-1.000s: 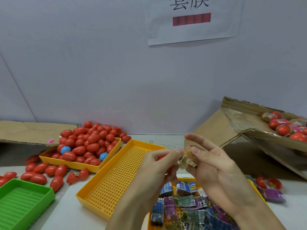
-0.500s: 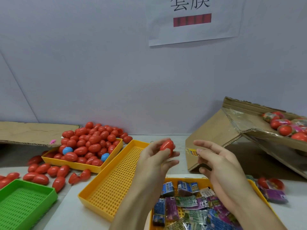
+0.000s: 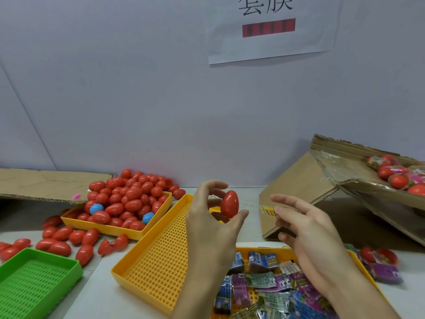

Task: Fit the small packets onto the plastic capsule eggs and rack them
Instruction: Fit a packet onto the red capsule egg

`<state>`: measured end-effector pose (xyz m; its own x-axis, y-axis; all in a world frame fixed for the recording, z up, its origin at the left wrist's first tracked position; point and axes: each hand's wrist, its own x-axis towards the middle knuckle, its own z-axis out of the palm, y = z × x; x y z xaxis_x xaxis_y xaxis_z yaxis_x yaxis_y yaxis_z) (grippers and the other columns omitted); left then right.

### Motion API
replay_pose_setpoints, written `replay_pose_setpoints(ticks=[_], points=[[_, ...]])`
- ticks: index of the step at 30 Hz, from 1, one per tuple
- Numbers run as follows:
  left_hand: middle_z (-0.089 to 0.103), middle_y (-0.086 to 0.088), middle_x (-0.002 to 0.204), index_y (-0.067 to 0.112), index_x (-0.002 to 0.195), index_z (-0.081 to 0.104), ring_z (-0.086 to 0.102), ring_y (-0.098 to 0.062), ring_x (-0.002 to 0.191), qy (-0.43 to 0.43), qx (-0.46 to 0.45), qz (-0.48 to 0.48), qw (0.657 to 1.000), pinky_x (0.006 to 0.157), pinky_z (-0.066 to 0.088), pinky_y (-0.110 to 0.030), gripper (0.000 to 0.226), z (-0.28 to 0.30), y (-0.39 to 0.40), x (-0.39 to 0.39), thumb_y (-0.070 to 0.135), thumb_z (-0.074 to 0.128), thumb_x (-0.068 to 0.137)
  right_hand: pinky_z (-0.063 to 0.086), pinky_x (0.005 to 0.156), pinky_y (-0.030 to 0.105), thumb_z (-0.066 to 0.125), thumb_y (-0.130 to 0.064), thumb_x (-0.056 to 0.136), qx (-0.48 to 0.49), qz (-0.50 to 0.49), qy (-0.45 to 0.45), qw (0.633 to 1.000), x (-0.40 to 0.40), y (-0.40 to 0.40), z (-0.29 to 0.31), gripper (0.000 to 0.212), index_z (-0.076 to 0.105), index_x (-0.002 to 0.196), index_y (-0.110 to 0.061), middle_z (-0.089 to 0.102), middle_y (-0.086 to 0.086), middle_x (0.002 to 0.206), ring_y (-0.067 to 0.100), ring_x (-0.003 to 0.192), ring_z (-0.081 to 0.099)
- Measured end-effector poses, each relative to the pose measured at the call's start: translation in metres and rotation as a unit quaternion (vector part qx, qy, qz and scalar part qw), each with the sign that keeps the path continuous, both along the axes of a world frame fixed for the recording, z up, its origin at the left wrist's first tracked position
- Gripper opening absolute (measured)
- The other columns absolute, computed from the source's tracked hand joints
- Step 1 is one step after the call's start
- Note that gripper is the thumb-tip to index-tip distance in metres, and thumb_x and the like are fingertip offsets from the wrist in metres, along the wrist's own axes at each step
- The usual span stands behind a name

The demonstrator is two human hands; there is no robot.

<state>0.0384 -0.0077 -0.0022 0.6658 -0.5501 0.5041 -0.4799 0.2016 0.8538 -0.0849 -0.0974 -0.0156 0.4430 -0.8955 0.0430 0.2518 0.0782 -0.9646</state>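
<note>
Nearest, the tray of small packets (image 3: 271, 286) lies under the right hand (image 3: 305, 229), which is released and holds nothing, probably ready to pick 1. The left hand (image 3: 211, 224) grasps 1 bare red egg (image 3: 229, 204) upright above the empty yellow rack (image 3: 158, 247). Farther, the egg supply tray (image 3: 128, 203) waits on the bench (image 3: 253, 199).

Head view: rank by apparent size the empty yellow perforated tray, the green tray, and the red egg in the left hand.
1. Empty yellow perforated tray
2. Green tray, though cropped by the frame edge
3. Red egg, smallest, held by the left hand
</note>
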Motion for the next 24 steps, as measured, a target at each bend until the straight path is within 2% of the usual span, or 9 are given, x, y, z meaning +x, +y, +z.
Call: replay_pose_setpoints(ticks=[4,14,20,22,24], points=[[0.058,0.018,0.094,0.032,0.096,0.056,0.057,-0.003,0.092,-0.071,0.008,0.034,0.997,0.062,0.047,-0.014,0.048,-0.0002,0.0000,-0.0021,0.006,0.087,0.070,0.045,0.059,0.025,0.063,-0.009,0.091,-0.001,0.001,-0.002,1.000,0.0003,0.0004,-0.0002,0.025,0.077,0.092,-0.030,0.068,-0.008,0.073,0.011,0.074,0.057],[0.056,0.015,0.091,0.030,0.091,0.053,0.055,-0.005,0.090,-0.103,0.012,0.069,0.992,0.068,0.047,-0.020,0.044,-0.0005,0.0010,-0.0018,0.009,0.087,0.070,0.046,0.062,0.027,0.063,-0.010,0.091,-0.007,-0.007,0.003,1.000,0.0004,0.0005,-0.0002,0.027,0.077,0.092,-0.033,0.070,-0.010,0.073,0.012,0.075,0.059],[0.054,0.015,0.090,0.025,0.093,0.055,0.052,-0.005,0.091,-0.164,0.026,0.086,0.982,0.068,0.044,-0.014,0.043,-0.0012,-0.0004,-0.0009,0.004,0.085,0.071,0.047,0.061,0.027,0.063,-0.010,0.092,-0.004,-0.009,0.012,1.000,0.0004,0.0006,-0.0001,0.025,0.077,0.091,-0.030,0.070,-0.008,0.072,0.012,0.076,0.059],[0.056,0.015,0.090,0.026,0.093,0.056,0.054,-0.005,0.092,-0.153,0.027,0.078,0.985,0.069,0.047,-0.015,0.041,-0.0014,0.0001,-0.0011,0.007,0.085,0.072,0.047,0.062,0.028,0.063,-0.010,0.092,-0.004,-0.009,0.012,1.000,0.0004,0.0007,0.0000,0.025,0.077,0.091,-0.031,0.070,-0.007,0.073,0.013,0.076,0.059],[0.062,0.014,0.089,0.029,0.094,0.059,0.061,-0.005,0.092,-0.062,0.025,0.036,0.997,0.071,0.052,-0.018,0.033,-0.0006,0.0014,-0.0011,0.017,0.084,0.076,0.047,0.062,0.028,0.063,-0.009,0.092,-0.004,-0.010,0.010,1.000,0.0003,0.0007,0.0003,0.025,0.077,0.091,-0.030,0.070,-0.007,0.075,0.013,0.077,0.059]])
